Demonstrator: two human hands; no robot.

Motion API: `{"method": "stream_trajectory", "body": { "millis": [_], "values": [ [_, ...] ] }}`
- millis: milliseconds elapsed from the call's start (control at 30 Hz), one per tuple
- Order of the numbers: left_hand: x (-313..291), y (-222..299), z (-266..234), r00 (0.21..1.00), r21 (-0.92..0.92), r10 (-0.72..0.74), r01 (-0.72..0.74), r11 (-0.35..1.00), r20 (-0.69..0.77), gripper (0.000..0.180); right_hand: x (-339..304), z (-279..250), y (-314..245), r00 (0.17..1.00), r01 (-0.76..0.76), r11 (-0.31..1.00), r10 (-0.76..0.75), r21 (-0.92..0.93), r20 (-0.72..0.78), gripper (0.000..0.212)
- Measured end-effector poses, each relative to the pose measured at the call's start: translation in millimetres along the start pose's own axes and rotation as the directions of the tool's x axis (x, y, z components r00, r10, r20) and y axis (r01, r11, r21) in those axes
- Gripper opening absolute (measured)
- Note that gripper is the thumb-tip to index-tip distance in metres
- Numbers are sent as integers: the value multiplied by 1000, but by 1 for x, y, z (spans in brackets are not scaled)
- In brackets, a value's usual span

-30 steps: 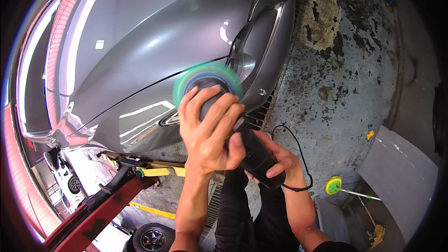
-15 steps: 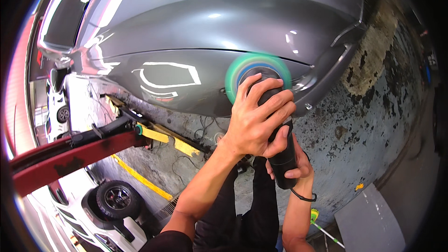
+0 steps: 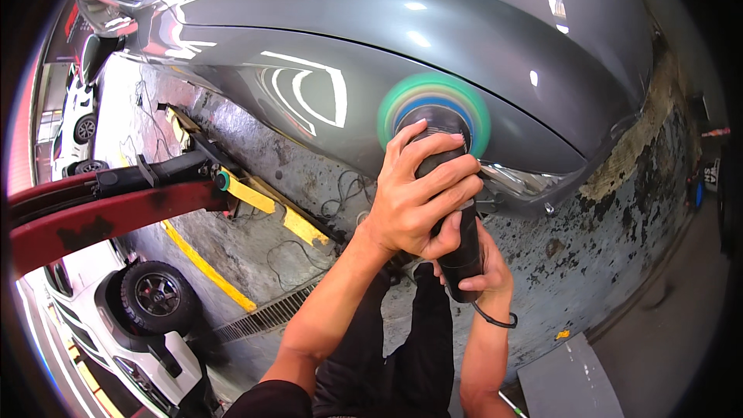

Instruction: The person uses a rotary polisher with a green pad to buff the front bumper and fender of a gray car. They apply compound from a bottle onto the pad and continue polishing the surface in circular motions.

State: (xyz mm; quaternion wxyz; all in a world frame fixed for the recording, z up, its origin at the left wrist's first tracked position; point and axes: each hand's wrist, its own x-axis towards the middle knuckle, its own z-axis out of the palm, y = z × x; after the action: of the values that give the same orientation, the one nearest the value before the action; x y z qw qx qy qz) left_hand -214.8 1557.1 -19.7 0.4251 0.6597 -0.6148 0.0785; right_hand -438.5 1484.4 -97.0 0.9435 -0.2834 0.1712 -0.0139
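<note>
Both hands are on a black car polisher (image 3: 462, 251). My left hand (image 3: 422, 197) wraps over its head with the fingers curled around the top. My right hand (image 3: 489, 262) grips the rear of the body, partly hidden behind it. The round green polishing pad (image 3: 474, 97) is blurred as if spinning, with a blue ring around its middle. It lies against the grey car's fender (image 3: 340, 116), just below the seam with the hood (image 3: 371, 8) and close to the headlight (image 3: 522, 179). From the tool's rear end a black cord (image 3: 491, 319) loops past my right wrist.
At left a red lift arm (image 3: 116, 220) with yellow-edged parts (image 3: 248, 190) reaches across the floor. Cables (image 3: 344, 201) lie under the car. A floor grate (image 3: 267, 317) and a white vehicle (image 3: 147, 340) are at lower left, a grey panel (image 3: 569, 379) at lower right.
The view has shifted, with the car swinging clockwise in it. The pad now sits farther from the headlight, a little way back along the fender. Both hands keep their hold.
</note>
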Motion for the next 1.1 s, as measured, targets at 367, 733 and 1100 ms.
{"method": "stream_trajectory", "body": {
  "millis": [367, 733, 1100],
  "values": [
    [-15, -64, -71, 994, 16, -54, 56, 998, -93, 38, 80, 60, 5, 997, -47, 997, 51, -59, 63, 113],
    [-12, -116, -125, 992, 30, -49, 53, 998, -116, 39, 137, 101, 16, 997, -48, 991, 54, -122, 46, 115],
    [-10, -156, -167, 988, 48, -31, 39, 998, -153, 37, 185, 138, 21, 993, -36, 981, 56, -193, 100, 119]
  ]
}}
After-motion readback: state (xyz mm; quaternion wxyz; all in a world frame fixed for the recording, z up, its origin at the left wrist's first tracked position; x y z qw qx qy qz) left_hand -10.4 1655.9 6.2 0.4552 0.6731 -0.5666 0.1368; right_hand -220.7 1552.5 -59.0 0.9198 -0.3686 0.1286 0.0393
